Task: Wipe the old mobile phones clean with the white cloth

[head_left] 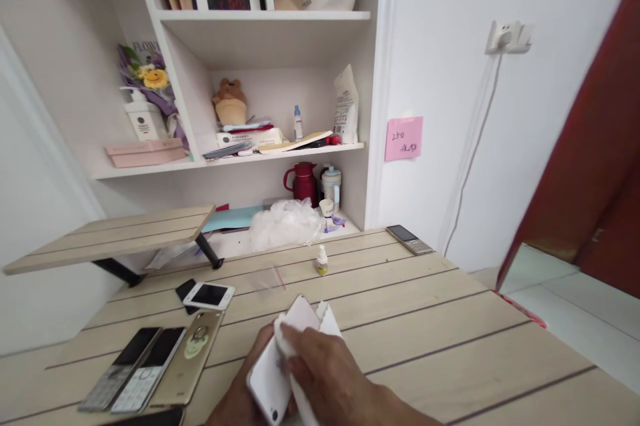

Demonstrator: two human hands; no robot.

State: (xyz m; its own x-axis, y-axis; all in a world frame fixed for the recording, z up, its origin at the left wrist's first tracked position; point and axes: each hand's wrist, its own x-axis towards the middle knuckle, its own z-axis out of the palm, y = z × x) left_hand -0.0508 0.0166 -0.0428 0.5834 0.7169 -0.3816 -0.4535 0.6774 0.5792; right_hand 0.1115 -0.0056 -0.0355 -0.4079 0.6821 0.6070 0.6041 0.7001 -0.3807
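Note:
Near the front edge of the desk, my left hand point(246, 379) grips a white smartphone point(266, 373), its back facing up with the camera lens at the near end. My right hand point(333, 369) presses a white tissue point(327, 321) against the phone's back, fingers closed over it. Part of the tissue spreads out past my right hand. A small dropper-size bottle point(322, 261) with a white cap stands upright beyond my hands. Beside it lies a clear plastic bag point(267, 281) with a red edge.
At left lie two keypad phones point(150, 369), a gold smartphone point(193, 356) with a ring holder, and a white phone point(209, 296) over a dark one. Another keypad phone point(409, 239) rests at the far right. A raised wooden stand point(125, 233) and a crumpled plastic bag point(287, 225) are behind.

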